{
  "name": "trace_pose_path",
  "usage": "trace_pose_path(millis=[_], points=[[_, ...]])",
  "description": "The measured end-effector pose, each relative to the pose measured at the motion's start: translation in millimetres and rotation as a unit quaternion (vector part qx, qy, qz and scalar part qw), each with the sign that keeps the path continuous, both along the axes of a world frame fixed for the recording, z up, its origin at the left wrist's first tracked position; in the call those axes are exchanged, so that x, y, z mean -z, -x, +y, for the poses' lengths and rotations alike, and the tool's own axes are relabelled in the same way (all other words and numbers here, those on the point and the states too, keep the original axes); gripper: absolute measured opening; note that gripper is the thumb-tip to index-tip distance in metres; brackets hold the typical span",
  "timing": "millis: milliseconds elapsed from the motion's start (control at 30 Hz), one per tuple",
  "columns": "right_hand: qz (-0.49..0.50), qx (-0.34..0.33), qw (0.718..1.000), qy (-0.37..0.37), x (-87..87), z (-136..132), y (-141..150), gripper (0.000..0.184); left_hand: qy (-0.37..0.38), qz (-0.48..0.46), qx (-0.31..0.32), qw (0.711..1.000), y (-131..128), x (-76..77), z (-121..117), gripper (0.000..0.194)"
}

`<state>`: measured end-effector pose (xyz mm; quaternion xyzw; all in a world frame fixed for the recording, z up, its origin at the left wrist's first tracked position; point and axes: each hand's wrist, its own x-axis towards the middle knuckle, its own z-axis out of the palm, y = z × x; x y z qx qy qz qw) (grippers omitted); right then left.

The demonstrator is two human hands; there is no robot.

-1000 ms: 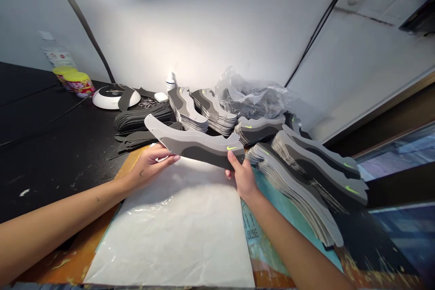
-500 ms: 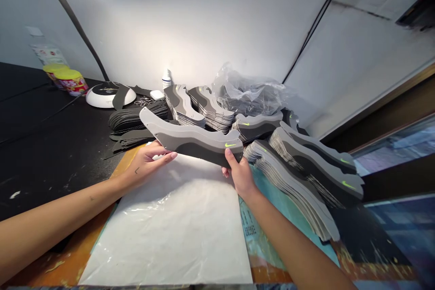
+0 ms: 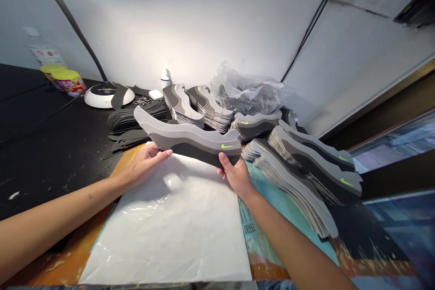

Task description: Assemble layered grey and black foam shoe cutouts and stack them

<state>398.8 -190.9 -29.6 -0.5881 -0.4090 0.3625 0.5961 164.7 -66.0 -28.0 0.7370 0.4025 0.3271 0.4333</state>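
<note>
A curved grey shoe upper panel [image 3: 190, 142], layered in light and dark grey with a small yellow-green swoosh at its right end, is held up above a white sheet [image 3: 170, 235]. My right hand [image 3: 236, 174] pinches the right end, thumb on the front just under the swoosh, other fingers mostly hidden behind. At the lower left edge, my left hand [image 3: 146, 163] is closed on the panel, its thumb along the edge and fingertips partly hidden behind. Stacks of matching panels [image 3: 288, 186] lie close to the right of my right hand.
Behind stand further panel stacks [image 3: 183, 106], a clear plastic bag [image 3: 248, 88] and a small white bottle [image 3: 165, 79]. Dark strips [image 3: 136, 118] are piled left of them. A white lamp base [image 3: 108, 95] and yellow-lidded tubs [image 3: 70, 81] sit farther left, against the wall.
The panel has shifted slightly left, its left end most, and both hands have moved a little with it. Both still hold it.
</note>
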Motion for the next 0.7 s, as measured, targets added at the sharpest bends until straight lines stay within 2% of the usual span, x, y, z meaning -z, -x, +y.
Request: trace_pose_path(millis=[167, 267, 467, 700], points=[[-0.023, -0.017, 1.000, 0.013, 0.0, -2.7, 1.7, 0.051, 0.027, -0.043, 0.015, 0.999, -1.3, 2.3, 1.2, 0.043], [-0.031, -0.003, 0.999, 0.023, -0.3, -2.7, 3.0, 0.049, 0.033, -0.065, 0.023, 0.997, -2.3, 2.0, 1.2, 0.041], [-0.051, 0.066, 0.997, 0.003, -1.5, 2.6, -2.0, 0.040, 0.035, -0.059, -0.008, 0.998, -3.4, -3.4, -0.6, 0.035], [-0.025, 0.054, 0.998, 0.007, -1.5, 4.0, -2.9, 0.040, 0.032, -0.055, -0.011, 0.998, -4.8, -5.9, -1.5, 0.032]])
